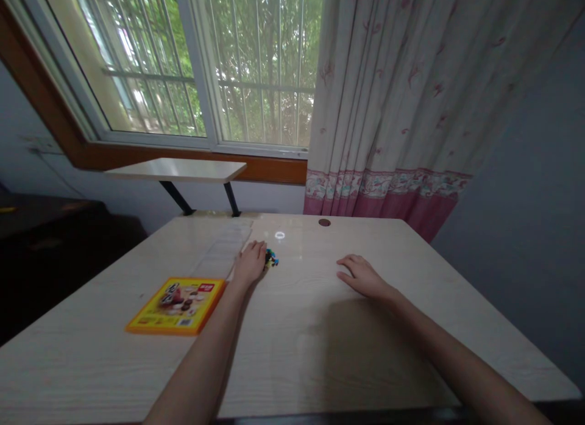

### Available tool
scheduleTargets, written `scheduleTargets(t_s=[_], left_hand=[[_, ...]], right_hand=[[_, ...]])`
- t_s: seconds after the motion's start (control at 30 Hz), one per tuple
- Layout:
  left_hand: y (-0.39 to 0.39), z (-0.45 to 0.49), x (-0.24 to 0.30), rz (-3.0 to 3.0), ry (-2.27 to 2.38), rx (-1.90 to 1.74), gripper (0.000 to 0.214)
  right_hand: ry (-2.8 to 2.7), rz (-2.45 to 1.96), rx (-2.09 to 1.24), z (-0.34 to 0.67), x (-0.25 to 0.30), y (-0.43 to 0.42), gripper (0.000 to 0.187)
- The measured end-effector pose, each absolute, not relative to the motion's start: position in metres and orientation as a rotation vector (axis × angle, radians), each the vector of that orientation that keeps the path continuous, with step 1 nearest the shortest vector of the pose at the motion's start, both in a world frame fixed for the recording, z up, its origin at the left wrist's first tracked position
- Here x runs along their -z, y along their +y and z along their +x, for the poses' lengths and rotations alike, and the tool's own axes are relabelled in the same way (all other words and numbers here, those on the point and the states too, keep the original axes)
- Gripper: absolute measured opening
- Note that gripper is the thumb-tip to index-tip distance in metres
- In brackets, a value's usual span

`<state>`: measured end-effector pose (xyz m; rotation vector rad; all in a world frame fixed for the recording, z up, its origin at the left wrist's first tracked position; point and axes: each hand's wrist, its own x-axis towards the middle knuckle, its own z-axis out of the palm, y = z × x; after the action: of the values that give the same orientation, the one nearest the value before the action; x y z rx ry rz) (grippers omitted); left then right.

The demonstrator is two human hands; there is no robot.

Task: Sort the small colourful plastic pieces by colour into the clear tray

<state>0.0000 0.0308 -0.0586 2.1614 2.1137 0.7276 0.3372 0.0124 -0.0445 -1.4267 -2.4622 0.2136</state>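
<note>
A small heap of colourful pieces [271,258], blue, yellow and black, lies on the light wooden table [292,352]; the pieces are too small to name. Against the heap's left side rests my left hand [251,261], palm down with its fingers extended and partly covering it. Some of the pieces may be hidden under the fingers. My right hand [362,275] is to the right, apart from the heap, low over the table. Its thumb and fingers are spread, with nothing between them.
Left of my left forearm lies a flat yellow box [178,306] with a printed cover. Behind it, a clear plastic sheet [219,249] is spread out. A raised white shelf [178,169] stands at the back left. A round cable-hole cover [324,222] sits near the back edge.
</note>
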Motion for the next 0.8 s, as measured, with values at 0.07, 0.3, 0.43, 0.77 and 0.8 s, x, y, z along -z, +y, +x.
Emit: scheduleTargets(t_s=[0.07,0.3,0.43,0.77,0.8], left_hand=[[0.031,0.002,0.059,2.178,2.116,-0.699,0.042],[0.029,0.019,0.056,2.300,2.063,-0.619,0.039],[0.026,0.024,0.056,2.347,2.025,-0.604,0.038],[0.024,0.028,0.059,2.429,1.857,-0.577,0.039],[0.024,0.029,0.059,2.436,1.843,-0.576,0.039]], right_hand=[[-2.476,-1.328,-0.207,0.319,0.043,0.019,0.033],[-2.514,-1.149,-0.216,0.243,0.047,0.040,0.027],[-2.528,-1.084,-0.192,0.219,0.048,0.046,0.025],[-2.526,-1.099,-0.173,0.209,0.048,0.050,0.030],[-2.530,-1.094,-0.166,0.209,0.048,0.050,0.030]])
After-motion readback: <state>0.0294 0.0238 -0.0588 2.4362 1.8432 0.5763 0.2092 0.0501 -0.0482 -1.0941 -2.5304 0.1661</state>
